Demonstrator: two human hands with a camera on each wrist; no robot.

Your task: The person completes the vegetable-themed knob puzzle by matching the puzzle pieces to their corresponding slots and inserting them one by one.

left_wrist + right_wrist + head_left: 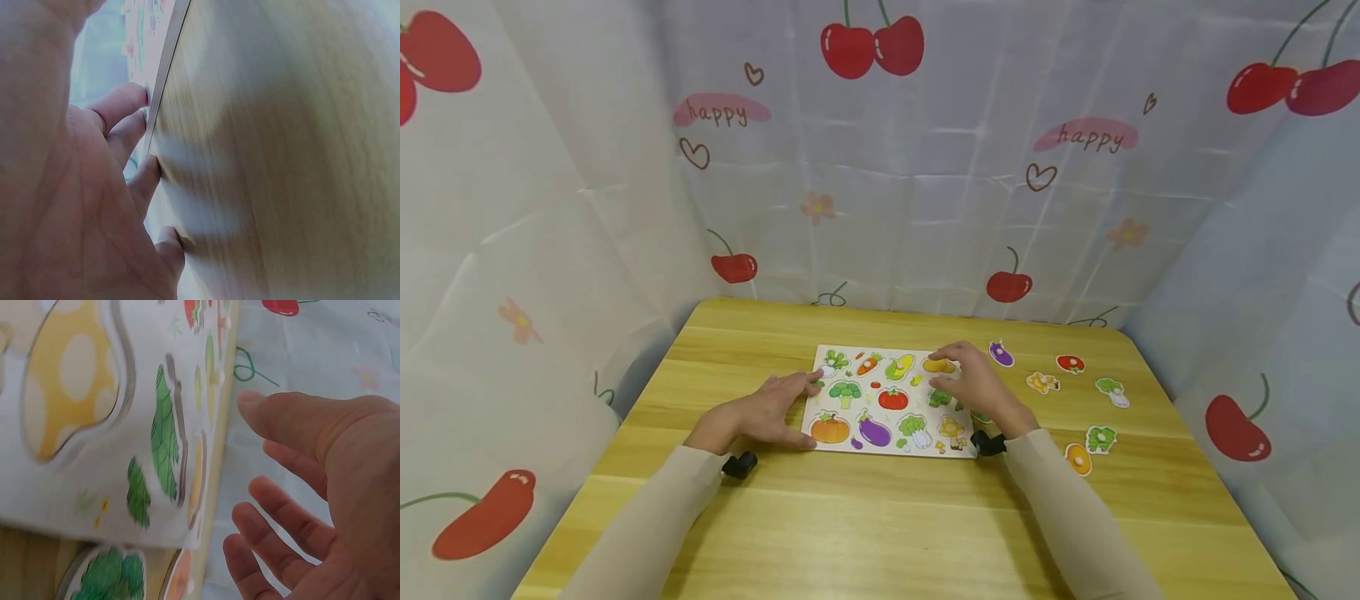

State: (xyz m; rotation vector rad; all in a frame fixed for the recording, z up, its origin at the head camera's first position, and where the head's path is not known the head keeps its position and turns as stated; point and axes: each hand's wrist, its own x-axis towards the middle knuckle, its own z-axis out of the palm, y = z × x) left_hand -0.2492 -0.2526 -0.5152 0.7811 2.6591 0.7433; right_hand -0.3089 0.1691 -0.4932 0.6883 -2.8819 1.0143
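Observation:
A white vegetable puzzle board (857, 443) lies flat on the table, with pictures of a pumpkin (830, 429), an eggplant (874, 430), a tomato (892, 399) and other vegetables. My left hand (767, 408) is at the board's left edge, its fingers spread; in the left wrist view some fingertips (139, 94) touch the board's side. Over the upper right corner hovers my right hand (976, 387), fingers loosely bent and holding nothing. The right wrist view shows it apart from the printed mushroom (75, 381) and a long green vegetable picture (164, 434).
Loose vegetable pieces lie right of the board: an eggplant (1001, 353), a tomato (1071, 364), a mushroom (1042, 382), a cabbage (1112, 392), a leafy green one (1101, 439) and an orange oval one (1078, 458). Another green piece (109, 578) is close by the board. A cherry-printed curtain (880, 208) surrounds the table.

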